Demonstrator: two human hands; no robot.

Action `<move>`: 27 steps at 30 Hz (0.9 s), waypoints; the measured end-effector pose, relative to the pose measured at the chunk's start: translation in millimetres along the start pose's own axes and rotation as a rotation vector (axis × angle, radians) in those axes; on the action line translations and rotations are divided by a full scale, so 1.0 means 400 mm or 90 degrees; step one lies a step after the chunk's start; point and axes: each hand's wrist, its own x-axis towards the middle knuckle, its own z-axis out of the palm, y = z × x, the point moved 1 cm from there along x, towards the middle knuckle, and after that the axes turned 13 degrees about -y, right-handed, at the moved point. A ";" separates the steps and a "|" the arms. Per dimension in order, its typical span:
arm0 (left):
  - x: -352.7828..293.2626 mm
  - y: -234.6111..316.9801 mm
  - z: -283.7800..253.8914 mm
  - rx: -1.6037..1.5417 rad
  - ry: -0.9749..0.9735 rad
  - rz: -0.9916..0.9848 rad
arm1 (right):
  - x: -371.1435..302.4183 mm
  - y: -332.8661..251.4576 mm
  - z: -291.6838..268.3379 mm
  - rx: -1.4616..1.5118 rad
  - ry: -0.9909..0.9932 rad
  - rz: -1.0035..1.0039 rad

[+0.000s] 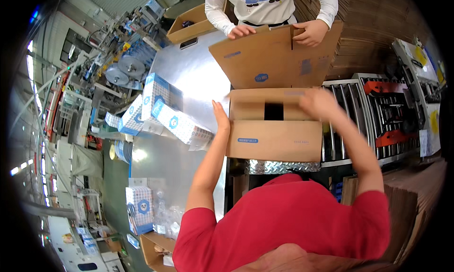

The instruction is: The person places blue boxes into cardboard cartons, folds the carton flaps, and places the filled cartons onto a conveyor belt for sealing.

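The left hand (220,117), fingers pressed together flat, is bracing the cardboard box (274,139) at nine o'clock. The right hand (318,103), blurred, fingers unreadable, is folding the top flap. Next, flaps probably need flattening. At twelve, a co-worker's hands (276,32) are holding another carton (272,59).

cartons: 3, one (274,130) at centre, one (274,59) at 12, one (191,26) at 11
blue boxes: 4, three (163,109) at 9, one (140,208) at 7
hands: 4, two own (221,117), two co-worker's (241,32)
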 end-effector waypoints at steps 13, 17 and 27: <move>-0.318 -0.108 0.386 -0.324 -0.542 -0.098 | -0.576 0.875 0.742 1.174 0.066 0.048; -0.519 0.451 0.185 -0.509 -0.760 -0.055 | -0.529 0.703 0.735 1.232 -0.131 0.079; -0.506 0.553 0.388 0.426 -0.602 0.591 | -0.387 0.261 0.217 0.658 0.049 -0.011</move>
